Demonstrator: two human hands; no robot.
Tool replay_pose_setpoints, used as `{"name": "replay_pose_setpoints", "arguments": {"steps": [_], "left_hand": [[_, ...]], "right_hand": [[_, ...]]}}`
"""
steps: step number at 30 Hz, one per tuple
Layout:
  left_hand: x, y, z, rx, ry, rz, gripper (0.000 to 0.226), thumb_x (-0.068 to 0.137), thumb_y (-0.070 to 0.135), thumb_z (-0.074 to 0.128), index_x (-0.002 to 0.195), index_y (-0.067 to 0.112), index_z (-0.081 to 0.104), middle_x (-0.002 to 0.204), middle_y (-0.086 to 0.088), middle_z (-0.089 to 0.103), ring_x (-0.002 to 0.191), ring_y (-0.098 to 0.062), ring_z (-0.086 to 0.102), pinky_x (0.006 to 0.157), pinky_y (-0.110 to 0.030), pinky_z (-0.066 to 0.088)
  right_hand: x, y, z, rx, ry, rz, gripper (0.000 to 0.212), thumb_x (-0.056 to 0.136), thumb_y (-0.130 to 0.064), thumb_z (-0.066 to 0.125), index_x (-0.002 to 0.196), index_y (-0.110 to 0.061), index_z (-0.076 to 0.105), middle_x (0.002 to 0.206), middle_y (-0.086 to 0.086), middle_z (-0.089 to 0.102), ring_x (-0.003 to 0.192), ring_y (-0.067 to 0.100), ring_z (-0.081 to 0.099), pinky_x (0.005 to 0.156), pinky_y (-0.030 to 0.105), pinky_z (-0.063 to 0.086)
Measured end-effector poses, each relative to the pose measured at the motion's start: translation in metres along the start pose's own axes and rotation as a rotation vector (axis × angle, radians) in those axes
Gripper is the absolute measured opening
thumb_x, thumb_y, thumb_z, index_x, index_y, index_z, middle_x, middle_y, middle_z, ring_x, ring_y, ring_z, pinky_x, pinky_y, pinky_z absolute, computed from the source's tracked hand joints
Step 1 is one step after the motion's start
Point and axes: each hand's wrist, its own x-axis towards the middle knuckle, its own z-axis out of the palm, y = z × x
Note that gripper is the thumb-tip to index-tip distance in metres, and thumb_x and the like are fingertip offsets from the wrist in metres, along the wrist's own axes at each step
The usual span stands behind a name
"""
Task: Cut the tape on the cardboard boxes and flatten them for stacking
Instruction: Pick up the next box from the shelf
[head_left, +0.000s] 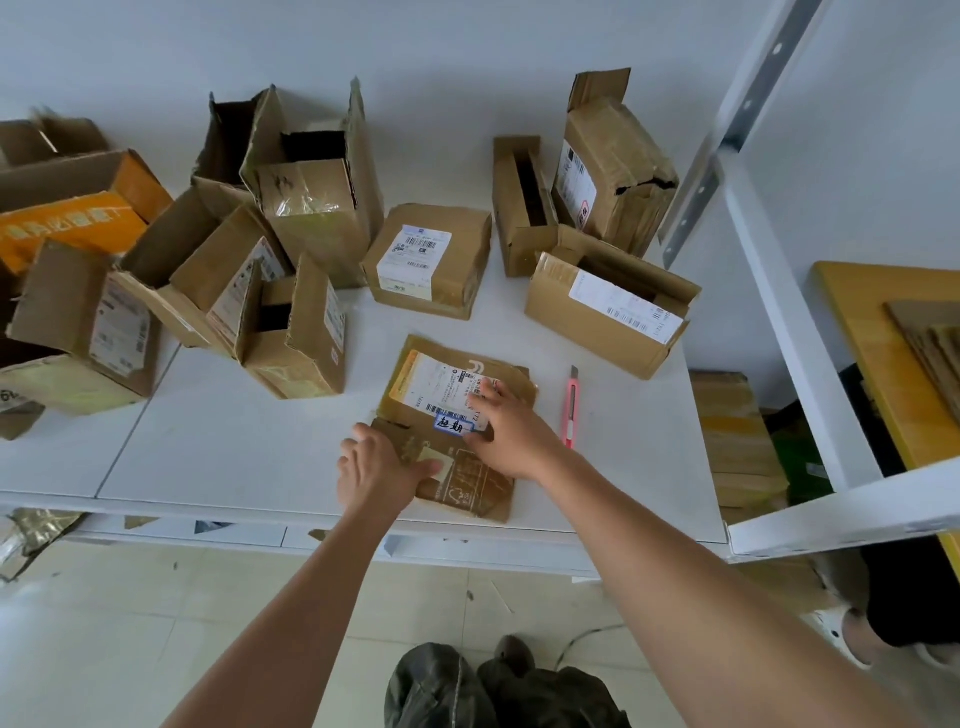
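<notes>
A flattened brown cardboard box with a white shipping label lies near the front of the white table. My left hand rests on its near left part, thumb lying across the cardboard. My right hand presses flat on the label side with fingers spread. A pink utility knife lies on the table just right of my right hand, untouched. Several unflattened boxes stand behind: a closed one with a label in the middle and an open one at the right.
A cluster of opened boxes fills the table's left and back, with an orange one at far left. A white shelf frame stands at right, flat cardboard stacked beside it. Another person's feet show at lower right.
</notes>
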Motion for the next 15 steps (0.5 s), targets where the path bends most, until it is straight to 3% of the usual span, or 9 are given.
{"name": "replay_pose_setpoints", "arguments": {"steps": [3, 5, 8, 10, 12, 15], "left_hand": [[0.003, 0.003, -0.002, 0.001, 0.007, -0.004, 0.093, 0.068, 0.044, 0.087, 0.131, 0.002, 0.033, 0.134, -0.02, 0.043, 0.129, -0.038, 0.043, 0.105, -0.044, 0.038], [0.006, 0.002, -0.002, -0.014, 0.015, -0.004, 0.09, 0.07, 0.045, 0.085, 0.13, 0.001, 0.034, 0.132, -0.02, 0.045, 0.127, -0.039, 0.044, 0.103, -0.044, 0.039], [0.011, -0.003, -0.005, -0.216, -0.003, 0.024, 0.054, 0.086, 0.033, 0.074, 0.116, 0.002, 0.043, 0.118, -0.017, 0.054, 0.112, -0.037, 0.053, 0.093, -0.046, 0.046], [0.011, -0.007, -0.012, -0.37, -0.008, 0.105, 0.02, 0.096, 0.019, 0.059, 0.101, 0.004, 0.047, 0.1, -0.012, 0.057, 0.094, -0.031, 0.056, 0.076, -0.041, 0.048], [0.007, -0.012, -0.023, -0.459, 0.015, 0.206, 0.01, 0.099, 0.012, 0.052, 0.091, 0.008, 0.047, 0.083, -0.006, 0.053, 0.075, -0.022, 0.052, 0.06, -0.028, 0.044], [-0.002, -0.02, -0.046, -0.611, 0.078, 0.307, 0.018, 0.099, 0.007, 0.051, 0.084, 0.015, 0.047, 0.073, 0.0, 0.048, 0.057, -0.003, 0.046, 0.048, -0.011, 0.037]], "right_hand": [[-0.002, 0.007, -0.021, 0.111, -0.004, 0.019, 0.051, 0.099, -0.026, 0.054, 0.148, -0.012, 0.042, 0.162, 0.005, 0.025, 0.147, 0.016, 0.026, 0.119, 0.031, 0.021], [-0.012, 0.009, -0.022, 0.148, 0.073, 0.04, 0.052, 0.099, -0.025, 0.055, 0.148, -0.014, 0.041, 0.158, 0.008, 0.032, 0.138, 0.02, 0.041, 0.112, 0.031, 0.032], [-0.026, 0.01, -0.01, 0.21, 0.266, 0.071, 0.061, 0.099, -0.027, 0.056, 0.152, -0.013, 0.029, 0.162, 0.011, 0.021, 0.147, 0.022, 0.025, 0.117, 0.033, 0.026], [-0.027, 0.008, -0.003, 0.267, 0.417, 0.082, 0.066, 0.099, -0.027, 0.057, 0.153, -0.011, 0.024, 0.16, 0.014, 0.021, 0.149, 0.023, 0.017, 0.115, 0.015, 0.006], [-0.028, -0.001, -0.004, 0.365, 0.548, 0.083, 0.07, 0.097, -0.024, 0.06, 0.153, -0.006, 0.022, 0.154, 0.017, 0.03, 0.143, 0.02, 0.026, 0.097, -0.008, -0.008], [-0.026, -0.021, -0.009, 0.629, 0.653, 0.064, 0.078, 0.095, -0.025, 0.065, 0.155, -0.007, 0.018, 0.153, 0.011, 0.034, 0.131, 0.006, 0.035, 0.084, -0.015, 0.009]]}}
